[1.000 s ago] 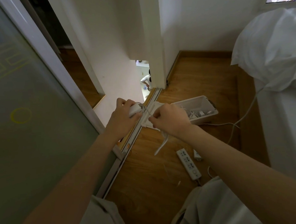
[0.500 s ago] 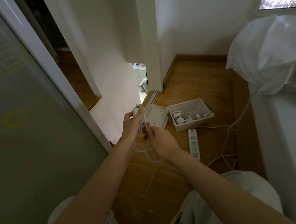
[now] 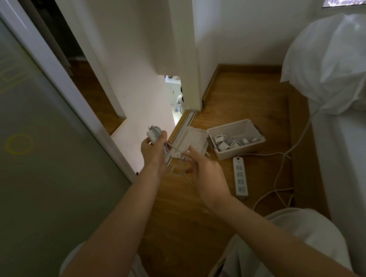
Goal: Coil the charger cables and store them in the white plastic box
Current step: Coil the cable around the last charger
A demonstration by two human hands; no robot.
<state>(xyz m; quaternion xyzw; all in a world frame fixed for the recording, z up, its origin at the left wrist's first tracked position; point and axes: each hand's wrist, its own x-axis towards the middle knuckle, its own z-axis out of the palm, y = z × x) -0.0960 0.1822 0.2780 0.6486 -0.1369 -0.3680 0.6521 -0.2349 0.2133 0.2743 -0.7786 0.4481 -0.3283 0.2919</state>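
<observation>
your left hand (image 3: 154, 150), centre frame, grips a white charger (image 3: 153, 134) wound with cable (image 3: 178, 169). your right hand (image 3: 204, 172), just beside, pinches the cable's loose end. the white plastic box (image 3: 242, 151) sits open right of centre, holding other chargers.

The white plastic box (image 3: 240, 150) stands open-topped, its lid (image 3: 196, 137) alongside, a power strip (image 3: 240, 177) just before it.

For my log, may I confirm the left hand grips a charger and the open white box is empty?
Not empty: the head view shows the white box holding several chargers. The left hand does grip a charger.
</observation>
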